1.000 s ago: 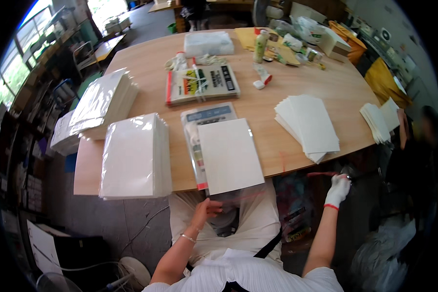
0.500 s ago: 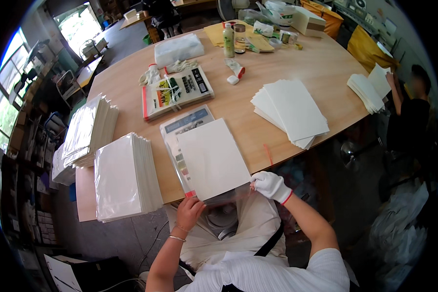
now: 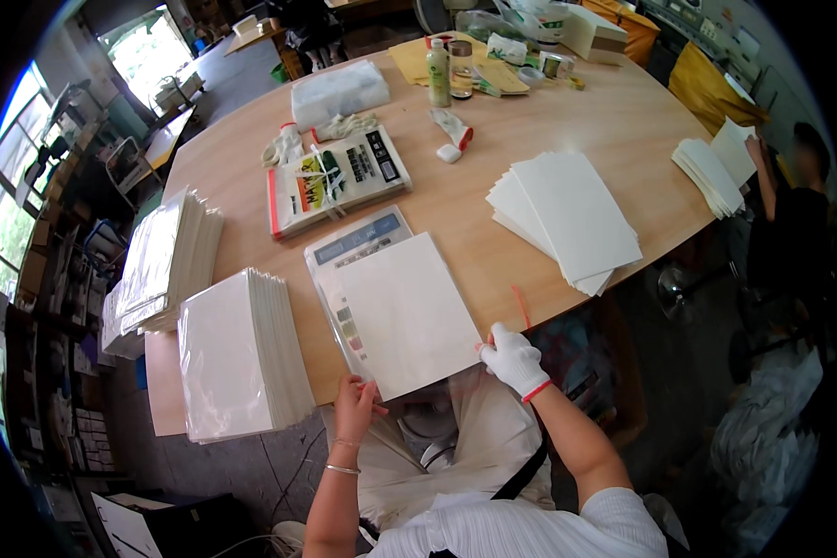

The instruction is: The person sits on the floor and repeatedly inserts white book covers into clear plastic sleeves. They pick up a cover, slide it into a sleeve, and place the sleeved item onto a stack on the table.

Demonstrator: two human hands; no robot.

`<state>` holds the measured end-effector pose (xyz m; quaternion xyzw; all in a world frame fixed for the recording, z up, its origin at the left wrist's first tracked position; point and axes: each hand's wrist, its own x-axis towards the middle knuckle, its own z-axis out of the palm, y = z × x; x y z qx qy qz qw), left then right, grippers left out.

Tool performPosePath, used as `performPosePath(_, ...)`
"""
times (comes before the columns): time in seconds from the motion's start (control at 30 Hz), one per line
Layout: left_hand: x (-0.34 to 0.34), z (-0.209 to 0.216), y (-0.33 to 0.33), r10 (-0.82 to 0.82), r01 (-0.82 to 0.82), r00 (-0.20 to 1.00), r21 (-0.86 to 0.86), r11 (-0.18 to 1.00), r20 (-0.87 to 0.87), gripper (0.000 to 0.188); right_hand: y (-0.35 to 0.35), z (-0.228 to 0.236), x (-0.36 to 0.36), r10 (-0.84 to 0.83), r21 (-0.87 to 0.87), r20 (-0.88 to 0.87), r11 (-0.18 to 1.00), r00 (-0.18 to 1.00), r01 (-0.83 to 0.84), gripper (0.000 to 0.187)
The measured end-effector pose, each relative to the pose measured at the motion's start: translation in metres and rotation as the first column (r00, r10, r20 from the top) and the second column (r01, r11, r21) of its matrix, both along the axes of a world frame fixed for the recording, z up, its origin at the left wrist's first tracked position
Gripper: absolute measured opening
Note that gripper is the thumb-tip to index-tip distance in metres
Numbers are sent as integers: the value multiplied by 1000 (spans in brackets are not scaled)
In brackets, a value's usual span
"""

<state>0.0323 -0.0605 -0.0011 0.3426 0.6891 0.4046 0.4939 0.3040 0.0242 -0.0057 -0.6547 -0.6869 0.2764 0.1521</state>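
Observation:
A blank white sheet (image 3: pixel 414 316) lies over a clear printed plastic sleeve (image 3: pixel 351 240) at the table's near edge. The sleeve's grey-blue header and a strip of small coloured pictures show past the sheet's far and left sides. My bare left hand (image 3: pixel 355 400), a bangle on its wrist, has its fingers bent at the near left corner of the sleeve. At the near right corner, my right hand (image 3: pixel 515 360), in a white fingertip-bare glove, pinches the edge. How far the sheet sits inside the sleeve I cannot tell.
Stacks of plastic-wrapped white sheets (image 3: pixel 228 358) stand at the left. Loose white sheets (image 3: pixel 581 219) are fanned at the right, near a thin red strip (image 3: pixel 521 307). Beyond lie a packed bundle (image 3: pixel 339 181), gloves, a bottle (image 3: pixel 439 73) and a jar. Another person handles sheets at far right.
My left hand has shifted slightly left, and the red flap at the sleeve's near left corner no longer shows. The clear film between my hands has dropped out of sight beneath the sheet.

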Motion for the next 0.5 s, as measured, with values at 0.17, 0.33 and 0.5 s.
performPosePath(0.17, -23, 11, 25, -67, 117, 941, -132, 984, 331, 30, 20, 41, 3, -22, -294, -128, 955, 992, -17, 31)
performPosePath(0.33, -16, 9, 64, 3, 77, 884, -151, 986, 467, 33, 31, 60, 1, 164, -282, -142, 939, 976, -198, 30)
performPosePath(0.5, -4, 43, 106, -38, 20, 849, 39, 999, 526, 27, 47, 37, 15, 49, 20, 68, 999, 996, -51, 26)
